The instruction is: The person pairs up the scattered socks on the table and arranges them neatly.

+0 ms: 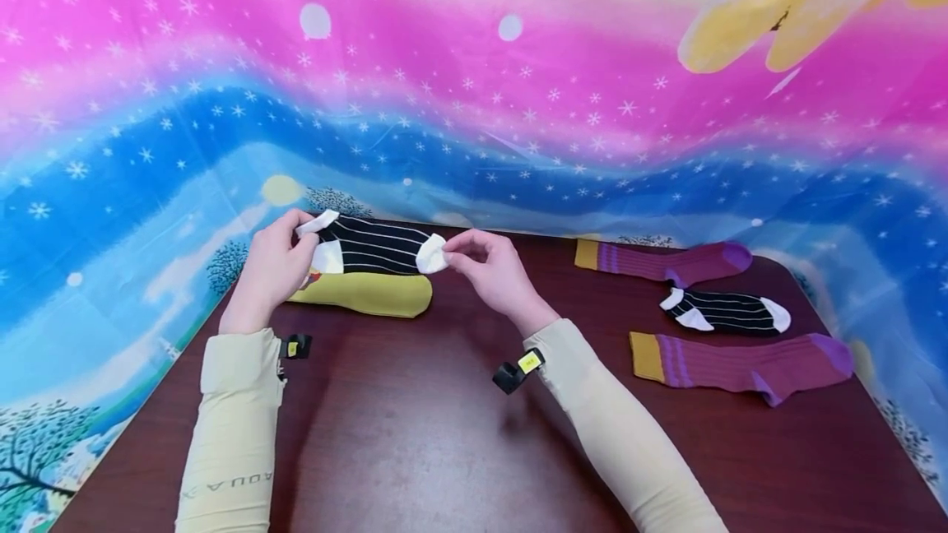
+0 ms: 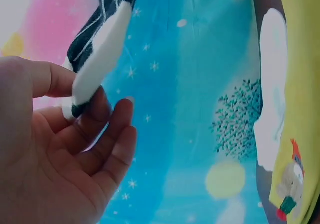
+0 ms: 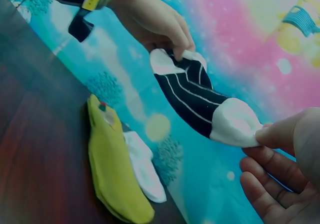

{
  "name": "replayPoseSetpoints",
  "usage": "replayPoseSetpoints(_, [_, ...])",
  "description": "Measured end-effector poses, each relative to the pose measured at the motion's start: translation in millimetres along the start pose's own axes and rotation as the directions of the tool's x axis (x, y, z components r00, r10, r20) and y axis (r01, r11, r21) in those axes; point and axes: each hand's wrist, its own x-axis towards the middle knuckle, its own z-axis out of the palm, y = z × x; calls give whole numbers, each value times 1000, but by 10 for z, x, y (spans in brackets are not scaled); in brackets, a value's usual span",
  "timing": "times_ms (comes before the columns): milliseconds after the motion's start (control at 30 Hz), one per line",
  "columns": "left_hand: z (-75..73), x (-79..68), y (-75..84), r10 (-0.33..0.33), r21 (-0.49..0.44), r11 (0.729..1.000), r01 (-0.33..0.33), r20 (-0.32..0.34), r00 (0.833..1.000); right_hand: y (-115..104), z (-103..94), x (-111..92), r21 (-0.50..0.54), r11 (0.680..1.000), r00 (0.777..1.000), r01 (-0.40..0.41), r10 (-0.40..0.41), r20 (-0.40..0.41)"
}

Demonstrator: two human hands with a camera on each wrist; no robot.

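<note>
A short black sock [image 1: 381, 247] with thin white stripes and white cuff, heel and toe is stretched between both hands above the table. My left hand [image 1: 270, 270] pinches its cuff end between thumb and fingers, as the left wrist view also shows. At the other end, my right hand [image 1: 492, 274] pinches the tip of the white toe. Just below the held sock in the head view lies a yellow-green sock [image 1: 370, 296] with a small printed figure near its cuff. Beside it, a white sock [image 3: 145, 166] appears in the right wrist view.
On the table's right side lie a purple sock with mustard cuff [image 1: 652, 260], a matching black striped sock [image 1: 741, 312], and another purple sock [image 1: 718, 362] nearer me. A printed cloth [image 1: 444, 138] hangs around the dark table [image 1: 415, 434] at its back and sides.
</note>
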Motion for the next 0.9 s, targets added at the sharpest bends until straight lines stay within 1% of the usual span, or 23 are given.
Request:
replayPoseSetpoints(133, [-84, -28, -54, -17, 54, 998, 17, -8, 1000, -3, 143, -41, -25, 1000, 999, 18, -18, 37])
replayPoseSetpoints(233, [-139, -49, -114, -16, 104, 994, 16, -2, 1000, 22, 252, -91, -46, 999, 997, 9, -6, 75])
replayPoseSetpoints(333, [-182, -72, -190, -20, 125, 992, 16, 30, 999, 65, 354, -153, -56, 998, 991, -17, 24, 131])
replayPoseSetpoints(433, [-219, -104, -277, -40, 150, 988, 27, 85, 996, 123, 440, -217, -69, 997, 978, -39, 52, 203])
replayPoseSetpoints(500, [-237, -126, -338, -55, 178, 984, 32, 129, 990, 162, 486, -259, -98, 994, 963, -43, 67, 261])
replayPoseSetpoints(567, [-243, -145, -399, -78, 207, 978, 40, 177, 981, 203, 523, -299, -120, 992, 940, -35, 73, 332])
replayPoseSetpoints(667, [-229, -160, -489, -91, 245, 969, 30, 242, 966, 260, 563, -358, -130, 991, 890, -33, 89, 448])
replayPoseSetpoints(767, [-197, -179, -575, -129, 254, 966, 50, 305, 944, 316, 598, -401, -129, 991, 841, -38, 102, 532])
replayPoseSetpoints(800, [-187, -188, -603, -142, 258, 965, 58, 319, 937, 332, 611, -410, -138, 990, 831, -34, 105, 546])
replayPoseSetpoints(833, [-176, -195, -634, -155, 265, 962, 65, 331, 931, 343, 624, -417, -151, 988, 826, -21, 102, 554])
replayPoseSetpoints(900, [-163, -215, -694, -179, 279, 957, 80, 352, 919, 363, 650, -430, -182, 983, 823, 1, 102, 559])
